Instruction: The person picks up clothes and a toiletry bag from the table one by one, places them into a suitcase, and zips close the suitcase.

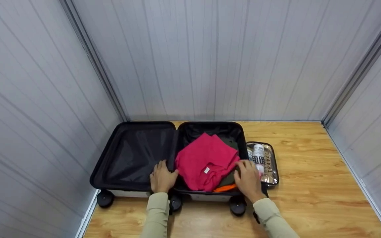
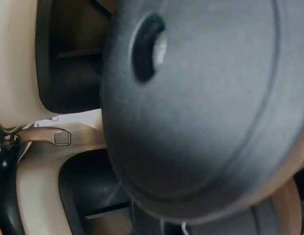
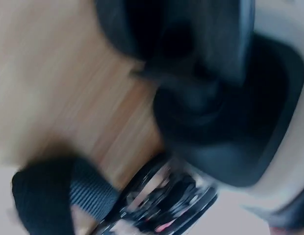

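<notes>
A suitcase [image 1: 195, 125] lies spread flat on the floor, with a bright pink garment [image 1: 207, 155] folded loosely in its right half. Dark green cloth [image 1: 229, 178] and a strip of orange cloth [image 1: 225, 188] show from beneath the garment. My left hand [image 1: 163, 177] is by the middle seam, its fingers over the suitcase's left half and its thumb towards the pink garment. Over the right rim, my right hand [image 1: 248, 178] reaches its fingertips to the garment's right edge; whether they touch it is unclear. Neither hand visibly grips anything.
A clear travel pouch [image 1: 270, 165] with bottles lies against the suitcase's right side. Black wheels [image 1: 237, 206] stick out at the near side; one wheel [image 2: 206, 107] fills much of the left wrist view. Pale panel walls [image 1: 203, 59] enclose the wooden floor [image 1: 309, 165].
</notes>
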Demonstrator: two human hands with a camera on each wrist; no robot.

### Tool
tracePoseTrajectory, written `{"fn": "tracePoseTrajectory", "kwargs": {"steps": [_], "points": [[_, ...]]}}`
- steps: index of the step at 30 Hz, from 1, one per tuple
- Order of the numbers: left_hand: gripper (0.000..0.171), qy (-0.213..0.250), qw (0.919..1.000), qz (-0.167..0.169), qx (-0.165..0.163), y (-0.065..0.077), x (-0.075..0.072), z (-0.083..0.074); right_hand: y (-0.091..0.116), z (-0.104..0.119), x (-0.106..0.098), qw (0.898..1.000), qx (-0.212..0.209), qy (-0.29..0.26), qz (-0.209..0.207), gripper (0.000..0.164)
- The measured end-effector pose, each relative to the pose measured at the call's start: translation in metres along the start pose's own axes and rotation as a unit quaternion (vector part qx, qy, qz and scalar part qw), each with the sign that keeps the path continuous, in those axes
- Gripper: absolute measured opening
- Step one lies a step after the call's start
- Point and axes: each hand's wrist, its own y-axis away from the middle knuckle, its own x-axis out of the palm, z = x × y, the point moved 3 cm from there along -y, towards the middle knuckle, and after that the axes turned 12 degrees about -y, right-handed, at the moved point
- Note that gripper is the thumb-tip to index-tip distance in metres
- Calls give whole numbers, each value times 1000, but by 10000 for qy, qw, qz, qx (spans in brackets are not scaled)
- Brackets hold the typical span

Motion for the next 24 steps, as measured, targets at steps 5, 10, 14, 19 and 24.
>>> {"fn": "tracePoseTrajectory", "kwargs": {"steps": [5, 10, 14, 19, 24], "points": [[75, 0, 10000, -2, -21, 0, -1, -1, 0, -26, -10, 9950, 904, -406, -131, 39], [75, -8, 10000, 19, 9, -1, 0, -1, 1, -50, -18, 9787, 1895, -781, 77, 50], [75, 45, 10000, -86, 23, -2, 1, -1, 1, -70, -26, 9621, 2610, -692, 376, 56], [75, 103, 9998, -175, 22, -2, 1, -1, 7, -95, -34, 9325, 3490, -336, 870, 80], [76, 39, 9999, -115, 4, -3, 0, -1, 19, -109, -33, 9050, 4072, -304, 1193, 111]]}}
